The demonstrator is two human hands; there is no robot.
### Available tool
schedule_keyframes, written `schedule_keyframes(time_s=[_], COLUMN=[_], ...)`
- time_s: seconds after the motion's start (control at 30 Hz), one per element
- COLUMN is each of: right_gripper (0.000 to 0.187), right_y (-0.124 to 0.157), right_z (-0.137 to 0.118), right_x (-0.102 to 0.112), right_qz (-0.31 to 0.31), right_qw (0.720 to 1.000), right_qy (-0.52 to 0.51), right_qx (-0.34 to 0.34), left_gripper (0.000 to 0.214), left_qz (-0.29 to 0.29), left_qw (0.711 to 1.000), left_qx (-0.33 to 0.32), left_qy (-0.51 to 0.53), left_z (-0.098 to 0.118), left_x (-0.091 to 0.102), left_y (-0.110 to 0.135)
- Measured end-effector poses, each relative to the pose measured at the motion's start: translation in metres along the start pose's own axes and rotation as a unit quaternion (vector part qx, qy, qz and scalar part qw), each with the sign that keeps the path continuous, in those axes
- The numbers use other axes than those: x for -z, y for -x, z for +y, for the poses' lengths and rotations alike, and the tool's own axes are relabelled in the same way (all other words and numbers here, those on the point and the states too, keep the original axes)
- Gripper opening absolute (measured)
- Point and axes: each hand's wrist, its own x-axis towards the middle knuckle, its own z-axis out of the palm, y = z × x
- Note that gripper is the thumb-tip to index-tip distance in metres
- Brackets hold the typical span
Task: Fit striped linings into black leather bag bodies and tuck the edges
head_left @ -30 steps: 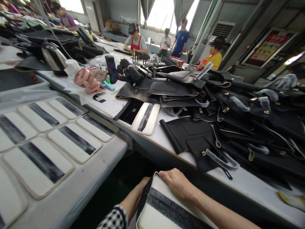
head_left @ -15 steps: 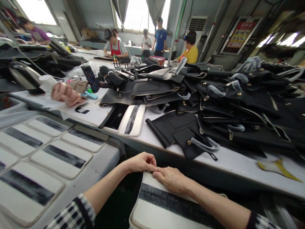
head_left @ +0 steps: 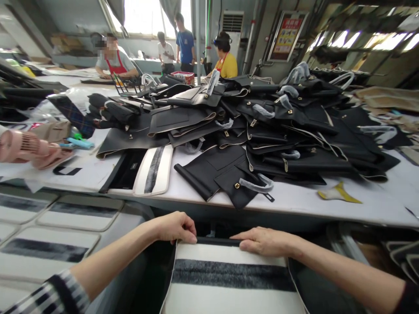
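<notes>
In front of me is a cream bag panel [head_left: 232, 301] with a dark, rubbed-looking stripe across it, and a black strip runs along its far edge. My left hand [head_left: 178, 227] pinches that edge at the left corner between thumb and curled fingers. At the right part of the same edge, my right hand [head_left: 265, 241] has its thumb on the cream face and its fingers along the black strip, gripping it. The near end of the panel goes out of view at the bottom.
More cream striped panels [head_left: 78, 213] lie on a grey surface at left. Across the white table [head_left: 193, 192] are heaped black leather bag pieces [head_left: 225, 170], a pink fan [head_left: 26, 146] and a yellow-edged scrap [head_left: 340, 193]. Several people [head_left: 186, 43] are farther back.
My hands have moved apart along the panel's far edge, the right hand sliding rightward and uncovering the black strip. The view has turned to the right, and the panel now lies straighter before me.
</notes>
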Motion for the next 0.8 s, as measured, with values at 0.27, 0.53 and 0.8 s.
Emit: schedule_keyframes(time_s=[0.27,0.53,0.8], right_gripper=[0.045,0.045,0.043], right_y=[0.032,0.026,0.016], right_z=[0.035,0.045,0.032], right_x=[0.018,0.022,0.018], right_qz=[-0.035,-0.037,0.002], right_qw=[0.992,0.984,0.992], right_qy=[-0.121,-0.163,-0.108], right_qx=[-0.031,-0.064,-0.072], left_gripper=[0.043,0.046,0.034], left_qz=[-0.057,-0.129,-0.05], left_qw=[0.998,0.99,0.994], left_qx=[0.035,0.027,-0.035], left_qy=[0.008,0.039,-0.093], left_z=[-0.005,-0.011,-0.004], left_x=[0.002,0.008,0.007], left_y=[0.002,-0.011,-0.025])
